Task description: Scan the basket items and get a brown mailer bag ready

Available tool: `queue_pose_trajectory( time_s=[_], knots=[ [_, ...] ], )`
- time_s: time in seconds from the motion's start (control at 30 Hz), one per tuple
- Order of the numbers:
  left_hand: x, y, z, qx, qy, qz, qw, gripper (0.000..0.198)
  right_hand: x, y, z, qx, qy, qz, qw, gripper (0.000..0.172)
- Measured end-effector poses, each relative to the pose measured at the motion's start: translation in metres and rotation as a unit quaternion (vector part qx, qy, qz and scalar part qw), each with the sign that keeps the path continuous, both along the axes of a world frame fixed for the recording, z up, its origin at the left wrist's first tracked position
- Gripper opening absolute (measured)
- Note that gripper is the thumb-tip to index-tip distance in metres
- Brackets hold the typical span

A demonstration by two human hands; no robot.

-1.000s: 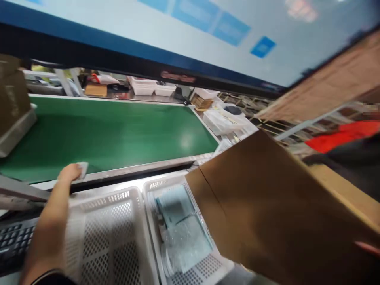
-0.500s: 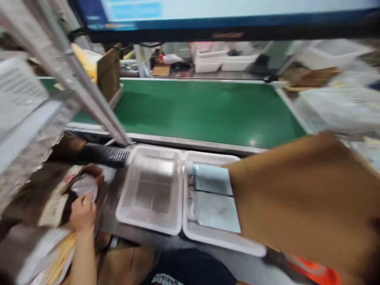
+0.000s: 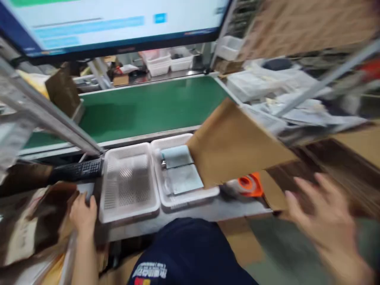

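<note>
Half a second ago our right hand was out of sight behind the big brown kraft-paper envelope, which filled the right of the view; now that flat brown kraft-paper envelope [image 3: 237, 146] sits higher and smaller near the centre, tilted, its lower corner over the right-hand white perforated plastic basket [image 3: 190, 196], and our right hand [image 3: 323, 221] shows at four o'clock, blurred, fingers spread wide and closed on nothing. The envelope lies up at about ten o'clock from that hand, apart from it; we cannot tell what carries it. Our left hand [image 3: 83, 211] has stayed at eight o'clock, now just beside the rim of the left-hand white perforated plastic basket [image 3: 129, 184]; its fingers curl over something pale at the edge of the brown cardboard clutter [image 3: 32, 221], though blur hides whether they clasp it. A black keyboard [image 3: 78, 170] lies at twelve o'clock from that hand. Pale blue-grey packets [image 3: 179, 170] lie in the right basket, and an orange and white roll [image 3: 246, 184] sits just right of it, under the envelope. The green conveyor belt [image 3: 142, 109] runs beyond.
</note>
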State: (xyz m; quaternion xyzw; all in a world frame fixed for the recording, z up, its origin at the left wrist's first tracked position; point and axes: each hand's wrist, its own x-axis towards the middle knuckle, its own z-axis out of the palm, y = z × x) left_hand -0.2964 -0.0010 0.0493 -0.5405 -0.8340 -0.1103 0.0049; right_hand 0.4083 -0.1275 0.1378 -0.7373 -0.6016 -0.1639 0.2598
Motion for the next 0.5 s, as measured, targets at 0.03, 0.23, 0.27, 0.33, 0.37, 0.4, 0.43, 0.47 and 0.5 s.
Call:
queue_pose_trajectory(
  time_s=[0.03,0.23,0.27,0.33,0.37,0.4,0.43,0.47,0.5],
  knots=[
    [0.027,-0.002,-0.014,0.015,-0.045,-0.080,0.996,0.057,-0.006,-0.024,-0.009,-0.005,0.013,-0.025,1.000,0.046],
    [0.128,-0.025,-0.080,-0.348,-0.105,-0.358,0.860,0.049,-0.087,-0.116,-0.100,-0.014,0.231,-0.113,0.966,0.041],
    [0.127,-0.020,-0.079,-0.367,-0.060,-0.349,0.860,0.042,-0.102,-0.124,-0.107,-0.005,0.277,-0.120,0.953,0.038],
    [0.122,0.001,-0.060,-0.326,0.014,-0.323,0.888,0.037,-0.130,-0.126,-0.103,0.022,0.357,-0.110,0.927,0.034],
    [0.123,0.015,-0.043,-0.284,0.039,-0.310,0.906,0.040,-0.142,-0.121,-0.091,0.036,0.384,-0.091,0.918,0.032],
    [0.127,0.028,-0.021,-0.239,0.057,-0.296,0.923,0.045,-0.153,-0.114,-0.074,0.049,0.398,-0.064,0.914,0.030],
    [0.137,0.040,0.003,-0.198,0.071,-0.289,0.934,0.051,-0.163,-0.105,-0.052,0.063,0.401,-0.027,0.914,0.030],
    [0.153,0.048,0.026,-0.166,0.084,-0.289,0.939,0.055,-0.173,-0.095,-0.028,0.076,0.392,0.012,0.917,0.032],
    [0.173,0.052,0.048,-0.145,0.096,-0.304,0.937,0.058,-0.182,-0.088,-0.004,0.091,0.373,0.065,0.921,0.037]
  ],
)
